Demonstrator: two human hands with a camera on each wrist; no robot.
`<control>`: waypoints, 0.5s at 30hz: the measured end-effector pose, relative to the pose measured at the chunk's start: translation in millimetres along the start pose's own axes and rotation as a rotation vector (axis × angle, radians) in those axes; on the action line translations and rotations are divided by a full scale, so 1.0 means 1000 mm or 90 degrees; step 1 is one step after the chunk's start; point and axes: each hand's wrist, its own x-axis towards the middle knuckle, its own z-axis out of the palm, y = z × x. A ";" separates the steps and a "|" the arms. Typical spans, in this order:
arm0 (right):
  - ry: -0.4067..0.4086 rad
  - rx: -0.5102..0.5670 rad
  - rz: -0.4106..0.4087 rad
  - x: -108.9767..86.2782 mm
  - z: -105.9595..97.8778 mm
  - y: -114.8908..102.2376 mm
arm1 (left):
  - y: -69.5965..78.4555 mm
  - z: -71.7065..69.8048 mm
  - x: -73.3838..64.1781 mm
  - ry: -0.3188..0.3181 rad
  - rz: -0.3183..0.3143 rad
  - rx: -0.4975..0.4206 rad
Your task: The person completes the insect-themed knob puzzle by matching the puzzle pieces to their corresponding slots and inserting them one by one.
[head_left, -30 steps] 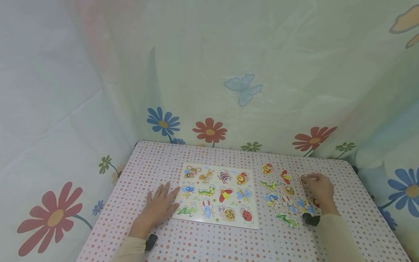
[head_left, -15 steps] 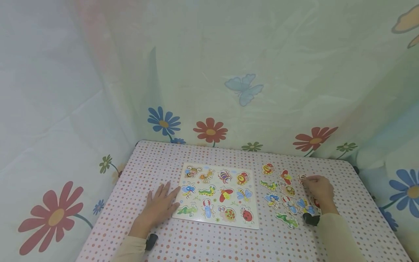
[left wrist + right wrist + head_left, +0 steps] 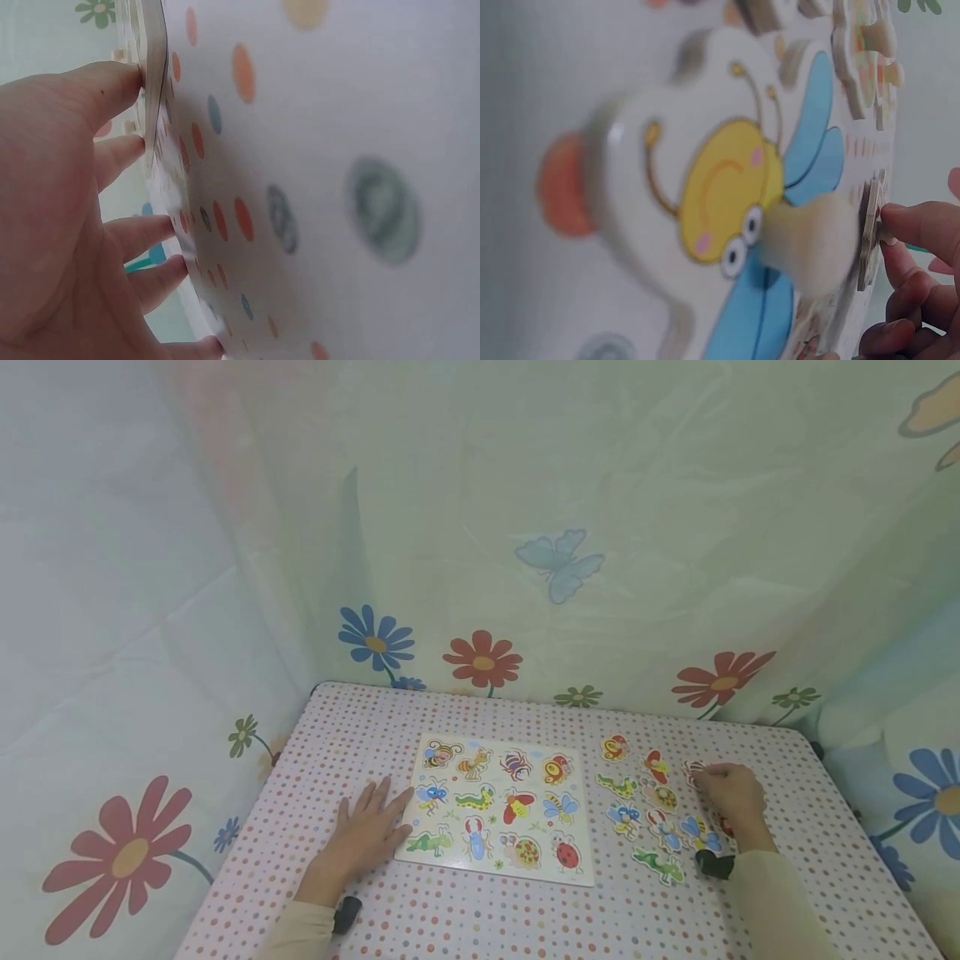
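Observation:
My left hand [image 3: 356, 839] lies with spread fingers on the table, thumb and index finger at the left edge of a puzzle board [image 3: 487, 858] printed with insects. In the left wrist view its thumb [image 3: 112, 86] touches the board's side. At the right, my right hand [image 3: 735, 797] pinches the small knob of a brown-striped knobbed puzzle piece [image 3: 692, 770], partly covered by the fingers. The right wrist view shows thumb and index finger on that knob, the piece [image 3: 869, 232] close over the tabletop. Nearest the wrist lies a blue-winged dragonfly piece [image 3: 735, 187].
Several loose knobbed pieces lie between board and right hand, among them a green caterpillar [image 3: 617, 785], a blue beetle [image 3: 664, 831] and a green grasshopper [image 3: 658, 866]. A ladybug piece [image 3: 725, 825] is partly under the right hand. Behind the dotted table [image 3: 465, 918] hangs a flowered curtain [image 3: 450, 568].

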 end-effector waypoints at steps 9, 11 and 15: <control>-0.013 0.011 -0.005 -0.008 -0.003 -0.007 | 0.000 0.000 0.000 -0.001 -0.002 -0.003; -0.012 0.018 -0.019 -0.006 -0.001 -0.007 | 0.000 0.000 0.000 -0.001 -0.001 -0.001; 0.010 0.003 -0.078 0.007 0.015 0.003 | -0.002 0.002 0.001 -0.003 -0.002 0.002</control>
